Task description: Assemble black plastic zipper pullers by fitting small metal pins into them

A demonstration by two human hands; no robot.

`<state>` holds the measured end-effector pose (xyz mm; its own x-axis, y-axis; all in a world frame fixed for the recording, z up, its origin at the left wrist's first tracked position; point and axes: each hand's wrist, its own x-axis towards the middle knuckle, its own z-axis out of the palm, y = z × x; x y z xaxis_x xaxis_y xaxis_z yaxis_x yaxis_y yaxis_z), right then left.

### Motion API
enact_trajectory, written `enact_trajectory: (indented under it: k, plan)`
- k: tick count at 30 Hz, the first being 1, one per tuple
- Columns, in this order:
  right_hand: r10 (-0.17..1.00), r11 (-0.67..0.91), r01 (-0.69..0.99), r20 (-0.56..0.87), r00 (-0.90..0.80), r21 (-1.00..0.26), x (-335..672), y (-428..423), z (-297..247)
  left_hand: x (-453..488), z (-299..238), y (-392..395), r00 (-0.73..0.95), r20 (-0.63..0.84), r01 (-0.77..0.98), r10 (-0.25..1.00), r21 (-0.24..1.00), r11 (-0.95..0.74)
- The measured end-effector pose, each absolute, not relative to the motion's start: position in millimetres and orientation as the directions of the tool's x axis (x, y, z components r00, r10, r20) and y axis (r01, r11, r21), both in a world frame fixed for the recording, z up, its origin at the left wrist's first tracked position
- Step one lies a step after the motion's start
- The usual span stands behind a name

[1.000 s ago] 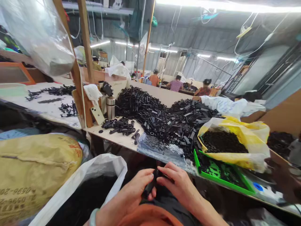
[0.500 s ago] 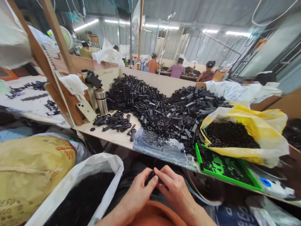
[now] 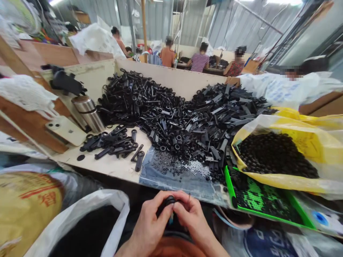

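Note:
Close to my body, just below the table's front edge, my left hand [image 3: 152, 216] is closed around a small black plastic part [image 3: 168, 201] with a rounded end. My right hand [image 3: 190, 212] meets it from the other side, its thumb and fingers pinched against the same part. The fingers hide most of the part, and any smaller piece between them cannot be made out. Ahead of both hands, a dark cloth [image 3: 171, 180] bears small dark bits and a little heap of silvery pins [image 3: 197, 168]. Behind that rises a large pile of black ring-ended plastic parts [image 3: 160, 114].
Several black assembled-looking parts [image 3: 115, 142] lie left, near a phone [image 3: 65, 131] and steel flask [image 3: 89, 114]. To the right are a green tray [image 3: 270, 214] and a yellow-white bag [image 3: 281, 178] of black pieces. A white sack [image 3: 118, 207] stands at lower left. People sit farther back.
The camera view has shifted closer to the table. Both hands stay together on the black part, which now shows its rounded end more, and the right fingers have curled in more.

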<state>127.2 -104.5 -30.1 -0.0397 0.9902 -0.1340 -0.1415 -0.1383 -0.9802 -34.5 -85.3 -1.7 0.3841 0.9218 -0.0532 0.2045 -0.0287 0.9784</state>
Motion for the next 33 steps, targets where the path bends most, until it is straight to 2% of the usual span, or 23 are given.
enact_trajectory:
  k: [4,9,15,19,23,26,29,31,33]
  plan:
    - [0.971,-0.237,-0.204,-0.233,-0.043,-0.95,135,-91,-38,-31,-3,-70,0.43,-0.006,0.312,0.903,0.939,-0.142]
    - [0.963,-0.265,-0.149,-0.252,-0.098,-0.953,152,-77,-31,-36,6,-60,0.479,-0.214,0.417,0.851,0.909,-0.006]
    - [0.99,-0.021,0.185,-0.046,-0.131,-0.982,158,-64,-13,-36,12,-54,0.439,-0.326,0.451,0.838,0.886,0.109]
    - [0.974,0.081,0.293,0.014,-0.225,-0.953,161,-56,-7,-35,7,-52,0.442,-0.328,0.445,0.835,0.889,0.113]
    - [0.946,0.262,0.348,0.168,-0.279,-0.9,164,-52,-7,-36,1,-48,0.46,-0.296,0.447,0.837,0.892,0.07]
    - [0.971,0.162,0.298,0.098,-0.219,-0.941,163,-50,-11,-37,-5,-43,0.473,-0.106,0.501,0.875,0.849,-0.167]
    - [0.989,-0.052,0.173,-0.076,-0.13,-0.984,158,-49,-16,-38,-11,-39,0.503,0.101,0.583,0.858,0.693,-0.424]
    - [0.984,-0.142,0.075,-0.149,-0.1,-0.987,155,-48,-19,-40,-12,-37,0.491,0.127,0.605,0.862,0.662,-0.442]
    - [0.976,-0.197,-0.008,-0.196,-0.092,-0.98,151,-45,-21,-41,-10,-37,0.417,0.013,0.596,0.909,0.751,-0.284]
